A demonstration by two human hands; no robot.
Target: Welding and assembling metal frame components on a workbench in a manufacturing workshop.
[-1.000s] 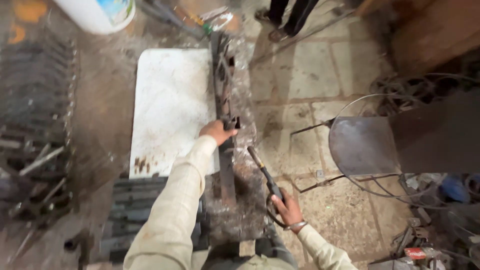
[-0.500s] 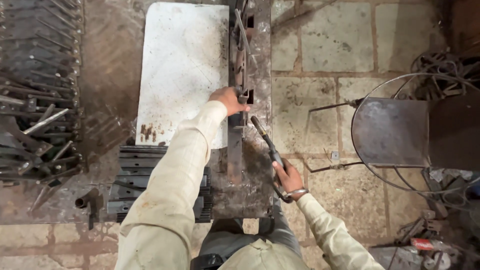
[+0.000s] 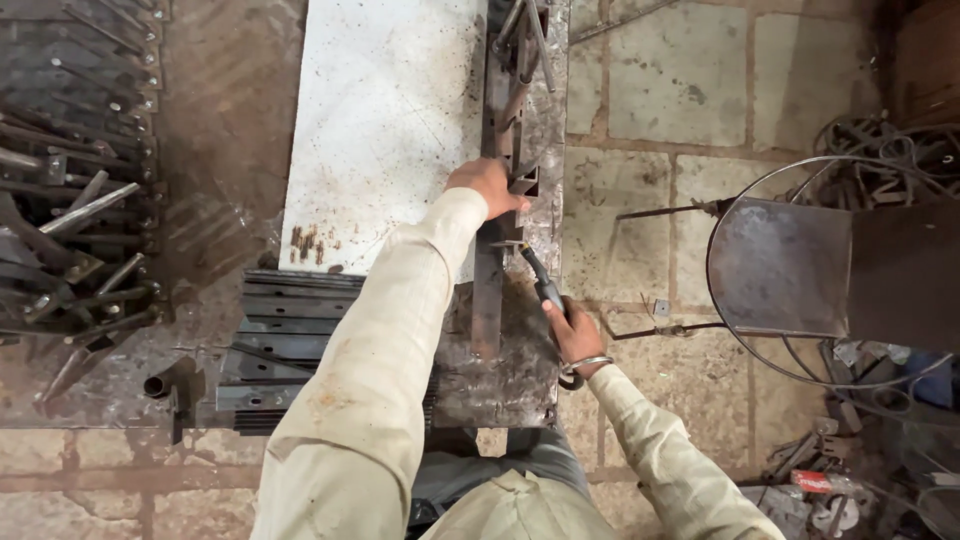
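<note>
A stone-flagged floor (image 3: 680,80) is seen from above, and on it a rusty steel work plate (image 3: 520,380) is laid, running from the bottom centre up to the top edge of the view. Against the left edge of that plate a large pale metal sheet (image 3: 385,120) is spread flat, with a small patch of rust spots near its lower left corner. Further left, a heap of dark steel bars and angle pieces (image 3: 75,200) is piled, and a stack of flat dark strips (image 3: 290,310) is set just below the pale sheet. To the right, well apart from the plate, a round wire-framed metal stand (image 3: 780,265) is placed on the floor, with tangled wire (image 3: 880,140) behind it. Along the work plate's length a long narrow steel frame piece (image 3: 515,130) is laid, reaching to the top edge. The left hand (image 3: 487,187) is pressed down flat on this frame piece about midway along the plate, fingers spread over it. The right hand (image 3: 573,332) is closed around the handle of a welding electrode holder (image 3: 545,285) near the plate's right edge, and the rod's tip is brought against the frame piece just below the left hand. A metal bangle (image 3: 580,366) is worn on the right wrist.
</note>
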